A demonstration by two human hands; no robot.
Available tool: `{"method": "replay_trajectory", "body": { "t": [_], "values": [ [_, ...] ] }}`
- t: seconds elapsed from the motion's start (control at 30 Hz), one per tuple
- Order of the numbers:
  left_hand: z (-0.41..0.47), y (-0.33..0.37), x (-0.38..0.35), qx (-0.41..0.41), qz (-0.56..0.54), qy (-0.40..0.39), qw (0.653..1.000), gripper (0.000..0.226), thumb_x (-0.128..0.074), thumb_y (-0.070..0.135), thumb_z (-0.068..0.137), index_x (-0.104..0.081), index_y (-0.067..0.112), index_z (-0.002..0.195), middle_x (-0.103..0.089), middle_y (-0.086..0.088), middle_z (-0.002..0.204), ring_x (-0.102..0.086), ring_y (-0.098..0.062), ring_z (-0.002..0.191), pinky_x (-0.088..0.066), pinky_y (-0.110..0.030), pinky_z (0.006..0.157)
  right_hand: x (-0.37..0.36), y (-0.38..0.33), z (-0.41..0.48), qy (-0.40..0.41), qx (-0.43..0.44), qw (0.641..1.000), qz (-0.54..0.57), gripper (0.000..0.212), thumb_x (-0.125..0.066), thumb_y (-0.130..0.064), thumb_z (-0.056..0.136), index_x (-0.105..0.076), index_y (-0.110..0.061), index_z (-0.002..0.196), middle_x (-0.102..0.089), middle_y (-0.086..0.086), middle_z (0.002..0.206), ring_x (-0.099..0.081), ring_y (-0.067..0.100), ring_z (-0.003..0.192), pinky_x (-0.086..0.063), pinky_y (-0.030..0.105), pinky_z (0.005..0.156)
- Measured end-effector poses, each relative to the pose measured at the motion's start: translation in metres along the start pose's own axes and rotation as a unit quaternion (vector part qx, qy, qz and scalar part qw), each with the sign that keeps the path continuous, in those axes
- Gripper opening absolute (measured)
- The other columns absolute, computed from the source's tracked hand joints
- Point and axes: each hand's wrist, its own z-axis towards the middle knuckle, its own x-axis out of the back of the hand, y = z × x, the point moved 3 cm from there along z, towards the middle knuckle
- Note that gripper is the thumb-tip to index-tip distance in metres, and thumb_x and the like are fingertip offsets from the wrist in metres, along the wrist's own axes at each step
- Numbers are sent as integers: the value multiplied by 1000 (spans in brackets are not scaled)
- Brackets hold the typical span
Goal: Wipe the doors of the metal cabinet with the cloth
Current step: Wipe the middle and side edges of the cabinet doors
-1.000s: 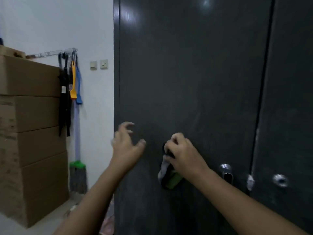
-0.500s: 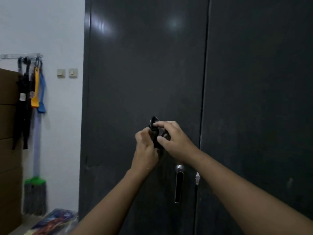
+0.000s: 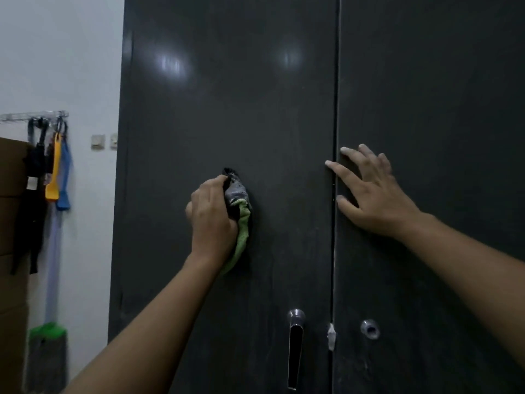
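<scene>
2 bare forearms reach up from the bottom edge toward the dark metal cabinet [image 3: 227, 109]. The left hand [image 3: 211, 220] is curled closed around a bunched cloth [image 3: 240, 214], grey-black at the top and green below, and presses it against the left door [image 3: 255, 123] about midway across that door, above the handle. The right hand [image 3: 372, 191] lies flat with fingers spread wide and holds nothing; its palm rests on the right door [image 3: 440, 109] just beside the centre seam, and the index fingertip reaches across the seam onto the left door's right edge. Lower down, a chrome lever handle [image 3: 295, 345] hangs near the left door's right edge, and a round chrome lock [image 3: 370, 329] sits on the right door. Farther left, against the white wall [image 3: 71, 52], stand stacked cardboard boxes [image 3: 11, 223], hanging yellow and blue tools [image 3: 58, 177] and a green-headed mop [image 3: 47, 354].
</scene>
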Motion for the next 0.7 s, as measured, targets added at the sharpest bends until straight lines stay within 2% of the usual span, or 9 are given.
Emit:
{"method": "replay_trajectory", "body": {
  "t": [0.07, 0.13, 0.17, 0.23, 0.3, 0.4, 0.47, 0.57, 0.7],
  "values": [
    [-10, -2, -10, 31, -79, 12, 996, 61, -48, -3, 84, -42, 10, 143, -49, -11, 139, -40, -26, 128, -29, -35, 111, -11, 4, -5, 6, 6, 1000, -22, 74, -31, -54, 91, -4, -39, 158, 11, -8, 166, 22, 16, 151, 14, 45, 122],
    [-22, -6, -20, 56, -168, 4, 984, 61, -41, 11, 90, -34, 10, 150, -42, -9, 147, -34, -20, 135, -20, -14, 112, -19, 6, -7, 27, 2, 999, -28, 73, -26, -56, 90, -3, -40, 158, 12, -10, 166, 22, 14, 151, 12, 46, 122],
    [-27, -6, -24, 54, -195, 1, 979, 62, -38, 18, 90, -31, 11, 152, -39, -6, 149, -31, -15, 137, -17, -9, 110, -22, 7, -7, 39, -2, 999, -31, 73, -26, -56, 90, -5, -40, 158, 10, -10, 166, 20, 14, 151, 11, 46, 122],
    [-35, -2, -30, 22, -213, -7, 977, 68, -34, 27, 88, -28, 10, 154, -33, 0, 152, -28, -10, 140, -17, -13, 114, -26, 7, -6, 62, -4, 997, -38, 73, -28, -56, 90, -8, -39, 158, 6, -10, 167, 14, 15, 153, 8, 48, 122],
    [-40, 12, -39, -45, -197, -29, 979, 65, -32, 25, 89, -30, 7, 152, -32, -2, 154, -27, -11, 143, -20, -26, 119, -29, 7, -6, 82, -2, 996, -42, 73, -29, -54, 90, -11, -38, 158, 2, -9, 167, 9, 17, 154, 4, 51, 123],
    [-52, 43, -59, -144, -101, -84, 981, 65, -34, 17, 87, -32, 8, 152, -29, -6, 159, -26, -16, 146, -22, -39, 120, -32, 7, -6, 103, 0, 993, -50, 72, -30, -53, 90, -15, -36, 158, -2, -7, 167, 4, 19, 154, 0, 52, 123],
    [-65, 61, -71, -206, -50, -123, 969, 69, -40, 19, 85, -31, 12, 153, -27, -5, 160, -27, -20, 147, -26, -45, 118, -33, 8, -7, 116, 5, 992, -53, 71, -31, -53, 91, -17, -35, 158, -5, -5, 167, 1, 20, 154, -2, 53, 122],
    [-88, 67, -77, -313, -27, -187, 931, 70, -37, 33, 87, -28, 16, 155, -21, -3, 163, -20, -17, 150, -24, -44, 119, -34, 8, -7, 128, 10, 990, -52, 70, -32, -51, 91, -20, -33, 158, -8, -4, 167, -2, 21, 154, -4, 54, 122],
    [-102, 58, -71, -337, -10, -220, 915, 74, -29, 47, 87, -29, 17, 155, -18, 1, 164, -17, -13, 150, -16, -46, 120, -34, 6, -7, 135, 4, 989, -55, 70, -34, -50, 90, -22, -33, 157, -10, -4, 167, -4, 22, 154, -5, 54, 122]
  ]
}}
